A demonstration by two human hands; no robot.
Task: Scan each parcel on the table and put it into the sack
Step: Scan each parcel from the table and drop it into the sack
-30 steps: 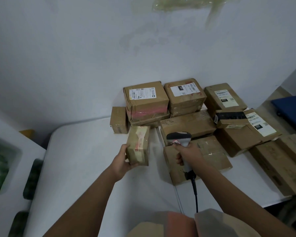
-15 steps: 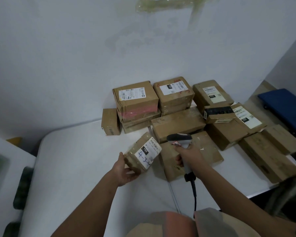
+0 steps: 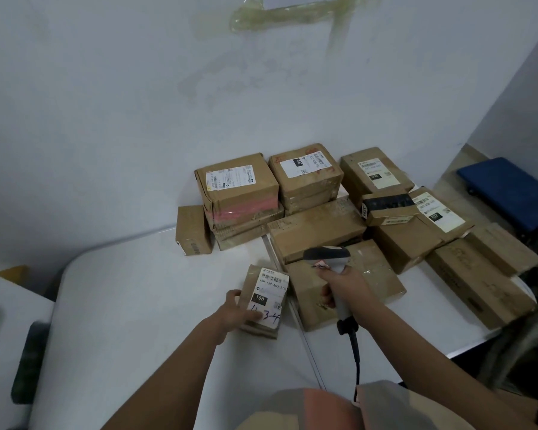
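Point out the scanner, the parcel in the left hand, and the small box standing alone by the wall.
Scanner (image 3: pixel 327 255): head view, on its head.
Parcel (image 3: pixel 269 297): head view, on its label.
Small box (image 3: pixel 193 230): head view, on its top face.

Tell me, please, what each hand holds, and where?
Left hand grips the small labelled parcel at its near-left edge; right hand grips the scanner by its handle.

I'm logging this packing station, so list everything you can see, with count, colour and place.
Held parcel: one, brown, white label up, on the table's near middle.
Parcel pile: over a dozen, brown, against the wall and to the right.
Small box: one, brown, left of the pile.
Scanner: one, grey, corded, above the pile's near edge.
Table: one, white.
Blue pad: one, far right.
Hands: left hand holds the parcel; right hand grips the scanner.
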